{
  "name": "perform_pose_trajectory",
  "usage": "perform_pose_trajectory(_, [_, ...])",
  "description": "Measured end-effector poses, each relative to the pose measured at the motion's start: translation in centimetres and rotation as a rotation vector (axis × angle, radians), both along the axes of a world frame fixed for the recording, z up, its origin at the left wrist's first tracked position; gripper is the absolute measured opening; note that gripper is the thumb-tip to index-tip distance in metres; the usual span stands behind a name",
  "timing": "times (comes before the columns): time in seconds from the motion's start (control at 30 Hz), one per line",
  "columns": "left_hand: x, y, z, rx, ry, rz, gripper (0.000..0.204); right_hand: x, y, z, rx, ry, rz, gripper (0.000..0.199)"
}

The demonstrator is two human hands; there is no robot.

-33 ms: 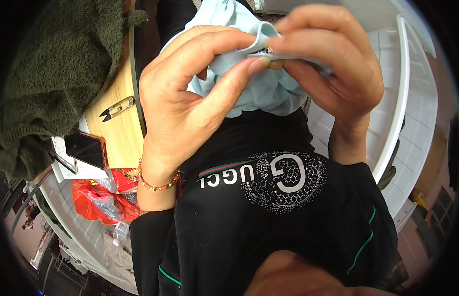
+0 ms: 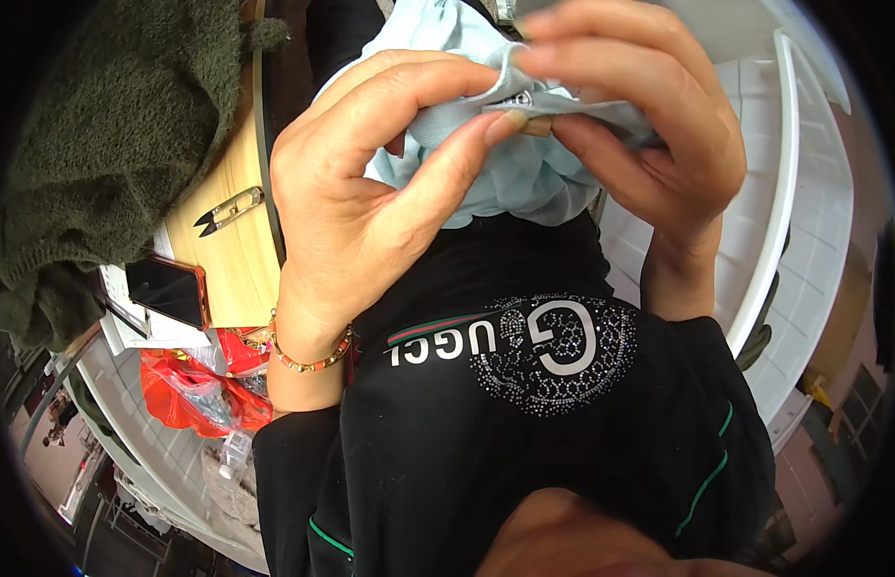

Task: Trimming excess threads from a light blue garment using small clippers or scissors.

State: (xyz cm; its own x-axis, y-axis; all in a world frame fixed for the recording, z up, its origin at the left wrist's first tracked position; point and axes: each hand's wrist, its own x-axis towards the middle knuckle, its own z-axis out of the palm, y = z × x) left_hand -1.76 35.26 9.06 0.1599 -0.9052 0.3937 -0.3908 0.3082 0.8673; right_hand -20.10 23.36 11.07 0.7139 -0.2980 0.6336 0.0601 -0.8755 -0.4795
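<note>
A pale blue knit garment [image 2: 534,183] lies bunched over my lap, its ribbed edge raised between my two hands. My left hand [image 2: 361,163] pinches this edge between thumb and fingers. On the other side my right hand [image 2: 659,125] has its thumb under the edge and its fingers curled over the top, with a grey strip of the fabric running into its grip. Between the hands a small label [image 2: 517,99] with dark and white marks shows inside the fold. Just below it, by the left thumb tip, sits a small tan piece [image 2: 537,126] whose kind I cannot make out.
At left, a wooden tabletop [image 2: 245,279] holds thread snips [image 2: 229,211], a phone [image 2: 168,291] in a reddish case and a dark green fuzzy knit [image 2: 111,144]. Below are a red plastic bag [image 2: 178,394] and a clear bottle [image 2: 236,454]. A white bin rim [image 2: 782,192] curves at right.
My right fingers have shifted slightly left and up along the garment's edge, leaving more of the label in sight. The left hand stays where it was.
</note>
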Motion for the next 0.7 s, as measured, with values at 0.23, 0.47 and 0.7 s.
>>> perform_pose_trajectory(0.23, [-0.2,-0.4,-0.6,-0.199,-0.231,0.062,0.024,0.3,0.5,2.4,0.447,0.183,-0.048,0.028])
perform_pose_trajectory(0.47, [-0.1,-0.5,-1.3,-0.256,-0.257,0.092,0.025,0.3,0.6,1.9,0.521,0.195,-0.121,0.024])
perform_pose_trajectory(0.7, [0.1,0.4,-1.5,0.002,0.089,0.045,0.029,1.2,0.0,-0.4,0.261,-0.124,0.010,0.033])
